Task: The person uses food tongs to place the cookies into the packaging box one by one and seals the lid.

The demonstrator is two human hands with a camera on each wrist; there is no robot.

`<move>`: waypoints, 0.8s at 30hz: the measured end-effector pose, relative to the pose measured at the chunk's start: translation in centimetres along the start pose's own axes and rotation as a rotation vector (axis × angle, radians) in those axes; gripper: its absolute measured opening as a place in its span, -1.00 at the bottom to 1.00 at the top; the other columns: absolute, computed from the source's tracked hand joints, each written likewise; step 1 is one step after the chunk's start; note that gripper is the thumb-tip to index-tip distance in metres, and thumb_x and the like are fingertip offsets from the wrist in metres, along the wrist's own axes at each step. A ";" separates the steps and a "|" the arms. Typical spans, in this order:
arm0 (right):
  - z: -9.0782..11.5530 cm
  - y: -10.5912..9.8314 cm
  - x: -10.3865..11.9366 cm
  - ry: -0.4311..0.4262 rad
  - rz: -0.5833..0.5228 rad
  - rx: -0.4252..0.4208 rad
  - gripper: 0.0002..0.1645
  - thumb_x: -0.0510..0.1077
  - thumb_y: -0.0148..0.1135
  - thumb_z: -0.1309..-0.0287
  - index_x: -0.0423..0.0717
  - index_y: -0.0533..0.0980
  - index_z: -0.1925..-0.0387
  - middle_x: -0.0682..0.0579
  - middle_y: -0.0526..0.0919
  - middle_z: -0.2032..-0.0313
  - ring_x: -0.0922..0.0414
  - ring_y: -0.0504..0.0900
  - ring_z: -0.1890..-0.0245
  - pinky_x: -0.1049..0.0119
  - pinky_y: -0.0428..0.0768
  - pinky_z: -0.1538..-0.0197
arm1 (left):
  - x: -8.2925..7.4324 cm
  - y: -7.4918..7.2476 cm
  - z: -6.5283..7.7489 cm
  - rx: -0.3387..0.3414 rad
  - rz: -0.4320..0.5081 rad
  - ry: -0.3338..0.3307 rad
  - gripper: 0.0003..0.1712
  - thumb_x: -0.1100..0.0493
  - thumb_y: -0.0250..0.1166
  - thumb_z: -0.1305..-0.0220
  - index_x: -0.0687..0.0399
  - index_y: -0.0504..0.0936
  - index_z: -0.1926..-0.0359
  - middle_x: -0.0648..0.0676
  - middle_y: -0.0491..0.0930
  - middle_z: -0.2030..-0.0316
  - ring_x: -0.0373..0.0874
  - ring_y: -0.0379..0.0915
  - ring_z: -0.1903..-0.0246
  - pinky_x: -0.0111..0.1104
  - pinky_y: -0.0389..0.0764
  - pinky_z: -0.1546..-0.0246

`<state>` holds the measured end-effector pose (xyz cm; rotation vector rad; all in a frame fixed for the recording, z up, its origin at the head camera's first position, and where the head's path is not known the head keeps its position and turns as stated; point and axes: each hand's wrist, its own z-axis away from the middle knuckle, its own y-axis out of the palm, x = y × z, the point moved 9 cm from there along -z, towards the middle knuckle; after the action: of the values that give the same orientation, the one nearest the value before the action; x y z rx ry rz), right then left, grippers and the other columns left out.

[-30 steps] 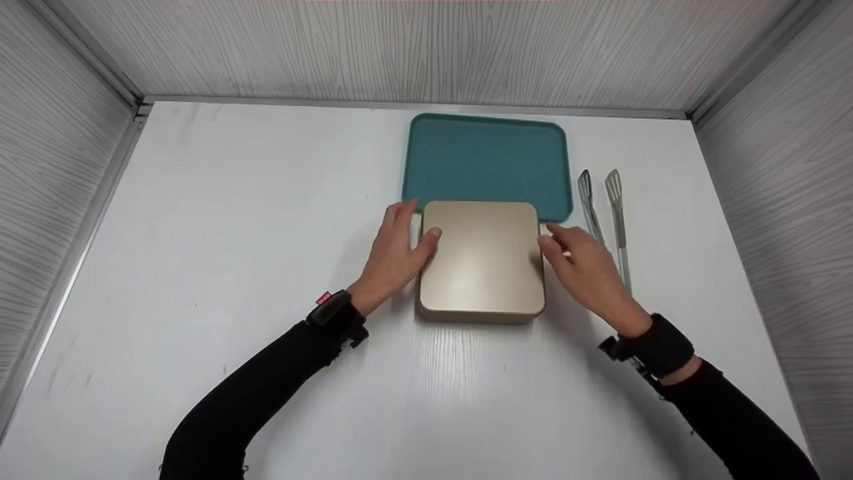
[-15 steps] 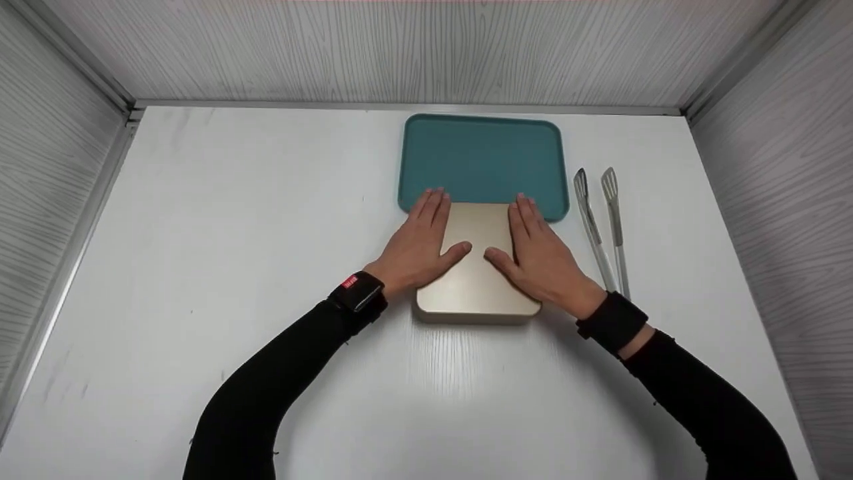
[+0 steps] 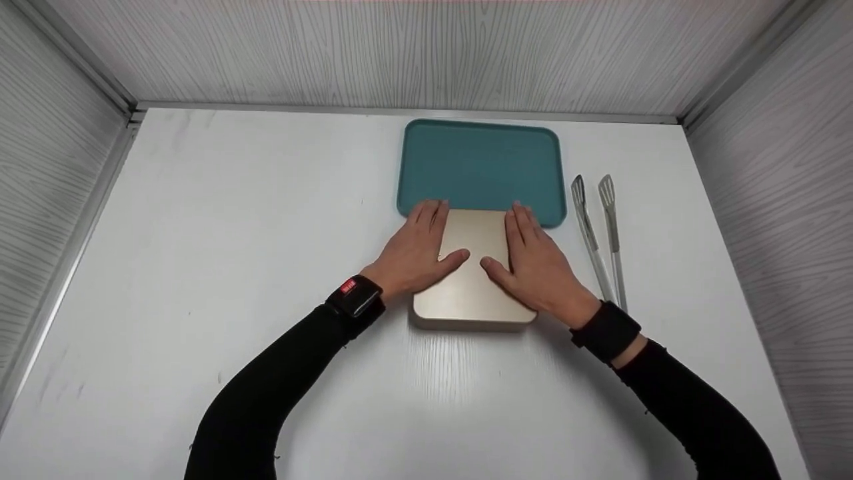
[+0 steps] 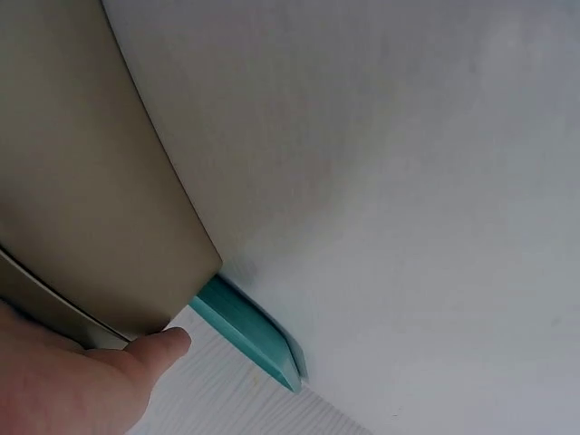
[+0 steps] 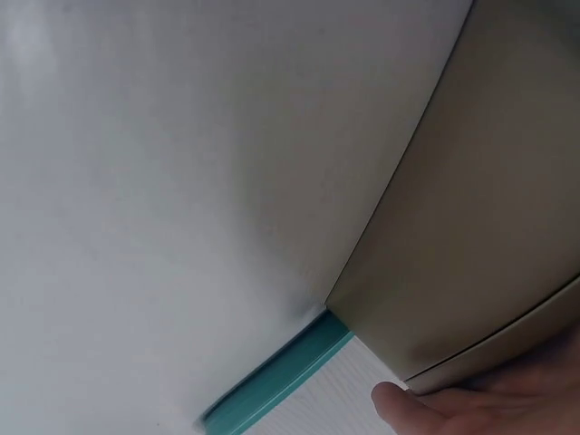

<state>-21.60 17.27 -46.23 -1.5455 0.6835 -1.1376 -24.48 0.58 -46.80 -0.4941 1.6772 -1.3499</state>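
A gold, square tin box with rounded corners sits on the white table, its lid on. Flat across the lid's left part lies my left hand, fingers straight and thumb turned inward. The right hand rests the same way on the right part, the two thumbs apart. In the left wrist view, the box's side wall and the lid's seam show, with my left hand over the lid's edge. The right wrist view has the wall and my right hand at the lid likewise.
Behind the box lies a teal tray, its front edge close to the box. To the right are metal tongs with slotted ends, their rear end hidden by the right wrist. Grey wood-grain panels wall the table in.
Both hands have come from the box's left and right sides onto the top of its lid. Since half a second ago they have stayed there; the view has shifted slightly.
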 end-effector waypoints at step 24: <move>0.5 -2.0 -1.2 0.019 -0.080 -0.027 0.11 0.45 -0.12 -0.49 -0.28 -0.06 -0.63 -0.23 -0.24 -0.64 -0.20 -0.26 -0.62 -0.23 -0.03 -0.56 | 0.7 -1.5 0.8 -0.024 0.055 0.012 0.08 -0.48 -0.17 -0.51 0.22 -0.11 -0.65 0.21 -0.21 -0.65 0.07 -0.41 -0.63 -0.03 -0.14 -0.59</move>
<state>-21.87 19.12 -44.69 -1.5989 0.6570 -1.2086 -24.52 -0.85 -45.72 -0.4509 1.7061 -1.2968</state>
